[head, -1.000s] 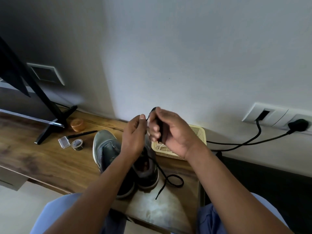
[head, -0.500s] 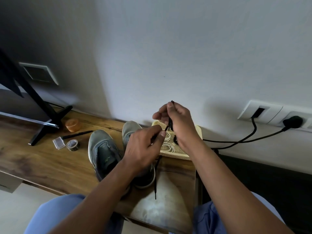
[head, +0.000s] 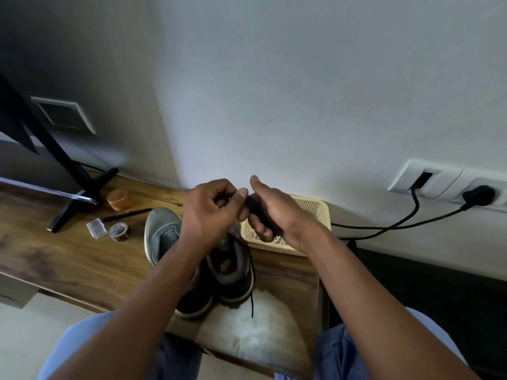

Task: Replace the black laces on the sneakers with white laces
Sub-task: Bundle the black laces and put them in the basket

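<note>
Right hand (head: 270,212) holds the bundled black lace (head: 258,212) across its palm; left hand (head: 210,212) pinches the strand just left; its tail hangs nearward past the sneakers (head: 230,272).

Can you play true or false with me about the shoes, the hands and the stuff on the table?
1. Both hands hold the black lace. True: the left hand pinches it and the right hand has it wound around its fingers.
2. The sneakers sit on the floor. False: they stand on the wooden table.
3. A cream basket stands right of the sneakers. True.
4. The tape roll is inside the basket. False: it lies on the table, left of the sneakers.
</note>
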`<action>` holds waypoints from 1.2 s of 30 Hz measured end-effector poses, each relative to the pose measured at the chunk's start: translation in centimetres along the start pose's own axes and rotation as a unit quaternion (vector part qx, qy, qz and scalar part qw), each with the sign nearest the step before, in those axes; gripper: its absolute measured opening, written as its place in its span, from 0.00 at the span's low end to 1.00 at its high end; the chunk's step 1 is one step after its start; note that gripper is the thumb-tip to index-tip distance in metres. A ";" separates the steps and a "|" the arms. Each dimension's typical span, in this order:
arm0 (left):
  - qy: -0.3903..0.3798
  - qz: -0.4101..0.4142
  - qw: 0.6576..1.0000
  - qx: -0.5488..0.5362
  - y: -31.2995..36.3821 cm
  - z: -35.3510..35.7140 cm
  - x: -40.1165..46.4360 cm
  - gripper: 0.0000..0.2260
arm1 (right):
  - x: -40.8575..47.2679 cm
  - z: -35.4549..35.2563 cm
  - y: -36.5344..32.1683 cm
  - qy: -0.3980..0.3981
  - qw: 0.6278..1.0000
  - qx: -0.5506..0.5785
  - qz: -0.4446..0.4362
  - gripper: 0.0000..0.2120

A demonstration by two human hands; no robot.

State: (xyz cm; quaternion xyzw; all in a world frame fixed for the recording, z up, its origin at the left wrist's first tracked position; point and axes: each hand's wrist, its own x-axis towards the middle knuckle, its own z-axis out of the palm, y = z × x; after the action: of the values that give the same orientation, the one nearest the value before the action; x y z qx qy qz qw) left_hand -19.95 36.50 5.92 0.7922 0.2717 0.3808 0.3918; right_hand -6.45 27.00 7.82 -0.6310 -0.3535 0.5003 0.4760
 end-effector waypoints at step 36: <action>-0.093 0.001 0.996 -0.004 0.5 0.6 -0.4 0.11 | 1.8 -0.6 0.9 0.185 0.975 -0.068 -0.101 0.14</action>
State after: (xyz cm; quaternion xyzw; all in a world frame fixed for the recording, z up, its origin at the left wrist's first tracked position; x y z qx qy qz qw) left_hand -19.61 35.70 5.93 0.8230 0.2318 0.3072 0.4178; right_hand -5.45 28.24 6.41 -0.7046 -0.3542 0.2988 0.5374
